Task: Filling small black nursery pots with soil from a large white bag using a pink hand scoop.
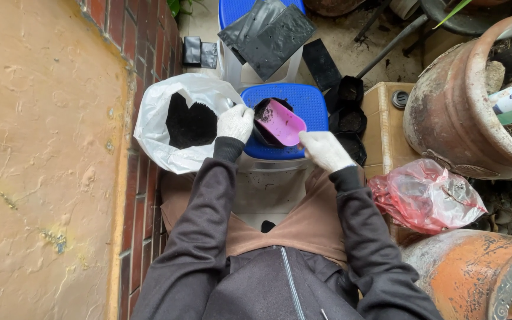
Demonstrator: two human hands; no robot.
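Holding a pink scoop (282, 122) by its rear end, the white-gloved right hand (325, 150) has fingers wrapped shut on the handle, forearm angled up from the lower right, scoop mouth tipped into a black grow bag (263, 112). That bag sits on the blue stool (309, 104), landmark here. Left hand (236, 121), also gloved, is curled at the bag's left rim at the stool's left edge, looks pinched on the plastic but grip partly hidden. Left of the stool, a white sack (167, 112) of dark soil lies open. Right of the stool, three filled black bags (349, 109) stand in a row beside a cardboard box (389, 127). Behind the stool, flat black bags (268, 32) lie stacked on another stool.
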